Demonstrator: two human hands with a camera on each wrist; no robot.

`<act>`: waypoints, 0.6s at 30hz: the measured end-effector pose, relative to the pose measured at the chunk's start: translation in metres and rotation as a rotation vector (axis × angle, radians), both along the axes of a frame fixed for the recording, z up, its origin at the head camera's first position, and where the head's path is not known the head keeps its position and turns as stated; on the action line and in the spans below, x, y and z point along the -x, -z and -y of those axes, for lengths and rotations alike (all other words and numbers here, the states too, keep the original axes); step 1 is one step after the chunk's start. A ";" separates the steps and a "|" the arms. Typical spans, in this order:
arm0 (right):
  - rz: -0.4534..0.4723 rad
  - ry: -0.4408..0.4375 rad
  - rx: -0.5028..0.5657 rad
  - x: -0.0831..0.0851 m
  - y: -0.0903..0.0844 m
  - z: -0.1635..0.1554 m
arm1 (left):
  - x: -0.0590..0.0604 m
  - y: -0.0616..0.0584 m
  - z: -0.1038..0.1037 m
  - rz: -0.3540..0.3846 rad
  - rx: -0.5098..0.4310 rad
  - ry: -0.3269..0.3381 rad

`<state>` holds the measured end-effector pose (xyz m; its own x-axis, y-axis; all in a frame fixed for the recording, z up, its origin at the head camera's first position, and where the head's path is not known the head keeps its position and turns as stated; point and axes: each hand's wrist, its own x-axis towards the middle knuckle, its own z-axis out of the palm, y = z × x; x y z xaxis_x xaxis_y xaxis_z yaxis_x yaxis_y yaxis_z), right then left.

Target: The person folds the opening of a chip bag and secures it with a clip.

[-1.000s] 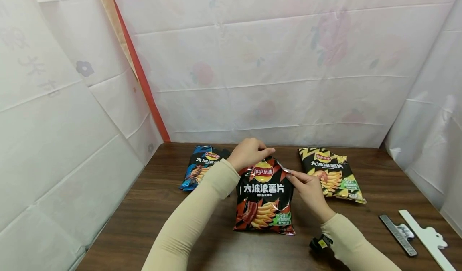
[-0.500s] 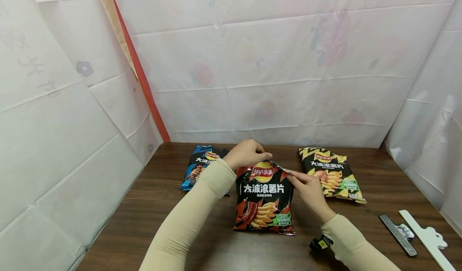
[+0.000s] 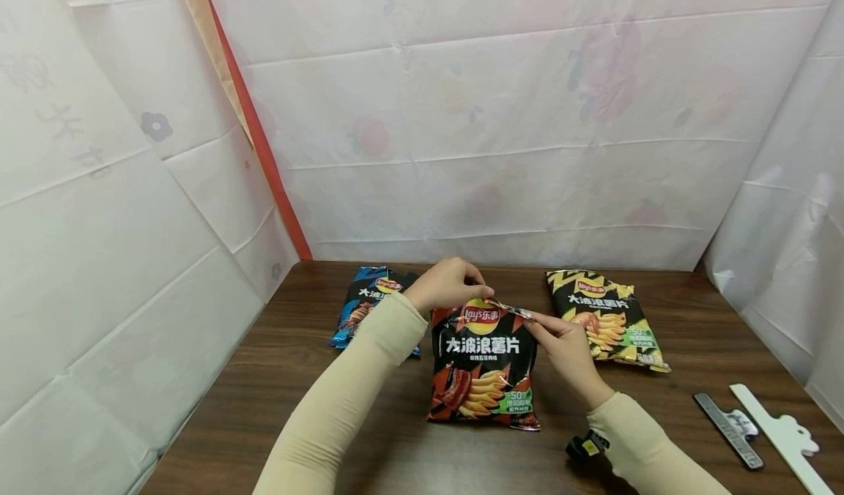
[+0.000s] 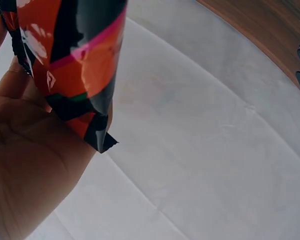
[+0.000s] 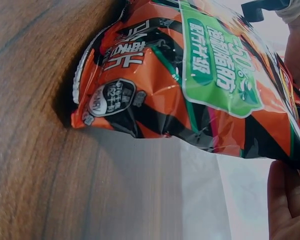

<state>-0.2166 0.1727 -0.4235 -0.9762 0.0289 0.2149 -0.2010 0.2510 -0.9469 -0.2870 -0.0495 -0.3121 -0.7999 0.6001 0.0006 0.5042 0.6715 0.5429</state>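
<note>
Table (image 3: pixel 283 378): a dark wood-grain top is filling the lower half of the head view, with pale sheeting hanging behind and to both sides.
Red-and-black crisp bag (image 3: pixel 483 363): it is lying face up in the middle of the table, its bottom edge towards the person and its top edge lifted slightly between both hands.
Blue bag (image 3: pixel 359 304): it is lying flat at the back left, partly hidden by the left forearm.
Yellow bag (image 3: pixel 606 319): it is lying flat at the back right, apart from the red-and-black one.
Left hand (image 3: pixel 448 284): its fingers are curling over and pinching the top left corner of the red-and-black crisp bag; the left wrist view is showing the corner resting against the palm.
Right hand (image 3: pixel 565 348): its thumb and fingertips are pinching the top right corner of the same bag.
Clips: a white sealing clip (image 3: pixel 781 433) and a grey sealing clip (image 3: pixel 728 420) are lying side by side at the right edge of the table, well apart from the bags.
Doing it well, as a judgement: the top edge looks best handled by keeping both pinches level and the foil taut between them, so it is staying flat and unwrinkled, while the bag's body is resting on the table rather than hanging.
</note>
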 end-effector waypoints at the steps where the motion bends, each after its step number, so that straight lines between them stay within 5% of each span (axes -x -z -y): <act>1: 0.001 0.000 -0.001 0.000 0.000 0.000 | 0.000 0.001 0.000 -0.003 -0.004 0.002; 12: -0.025 -0.052 0.043 -0.003 -0.001 -0.001 | 0.001 0.004 0.003 -0.005 -0.058 0.010; 18: -0.074 -0.046 -0.020 -0.002 0.000 -0.003 | 0.001 0.002 0.003 0.005 -0.077 -0.005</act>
<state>-0.2143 0.1757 -0.4232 -0.9580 -0.0212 0.2861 -0.2817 0.2590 -0.9239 -0.2878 -0.0527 -0.3140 -0.8029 0.5945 0.0426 0.4982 0.6302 0.5956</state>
